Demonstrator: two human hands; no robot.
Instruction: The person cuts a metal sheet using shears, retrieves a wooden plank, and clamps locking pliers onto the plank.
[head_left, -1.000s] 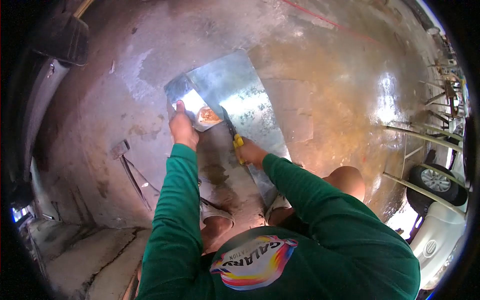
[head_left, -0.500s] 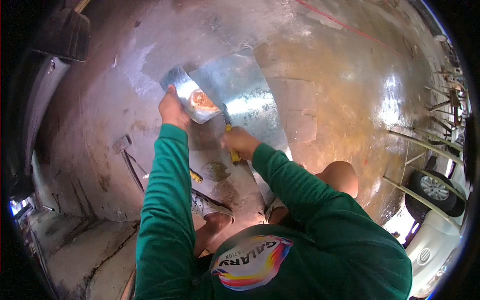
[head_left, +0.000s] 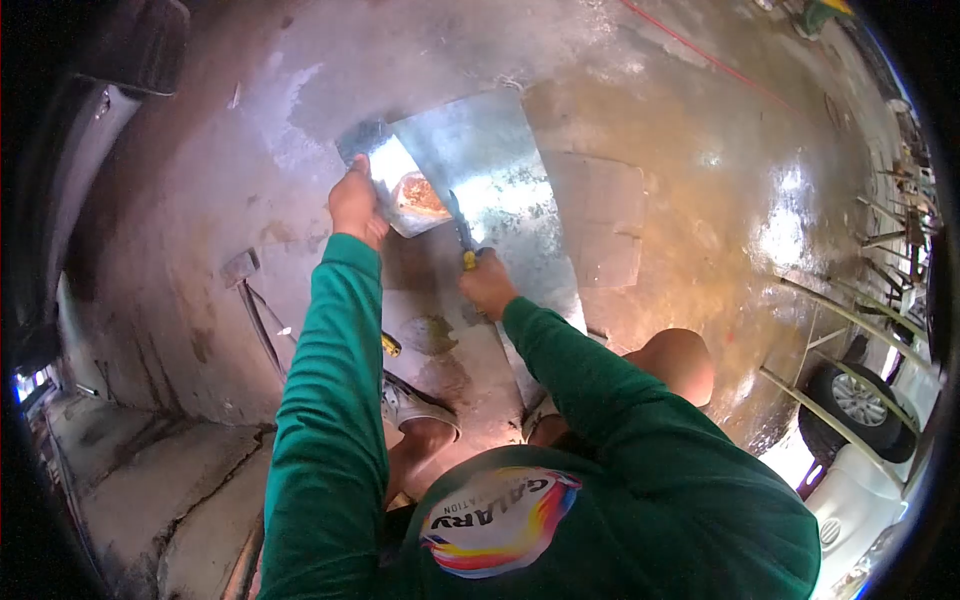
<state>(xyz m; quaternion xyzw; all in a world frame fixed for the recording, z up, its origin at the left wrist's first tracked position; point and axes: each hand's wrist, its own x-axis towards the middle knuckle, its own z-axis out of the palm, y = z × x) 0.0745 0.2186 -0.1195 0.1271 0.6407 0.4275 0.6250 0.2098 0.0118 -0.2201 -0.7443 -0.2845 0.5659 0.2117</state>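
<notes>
Your left hand [head_left: 357,203], upper left of centre in the frame, pinches the metal flap [head_left: 395,165], thumb on top; your right hand [head_left: 488,285], near the centre, is wrapped around the yellow grip of the snips [head_left: 460,225], their blades beside the gap between flap and metal sheet [head_left: 500,150], which lies at upper centre on the floor [head_left: 700,225]. For a clean cut, I'd align the blades with the gap, bend the flap gently, and guard your left fingers against its sharp edge

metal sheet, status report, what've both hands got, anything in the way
Left hand gripping shiny metal piece. Right hand on snips, blades at metal sheet's edge. Nothing seen blocking, hammer off left.
</notes>
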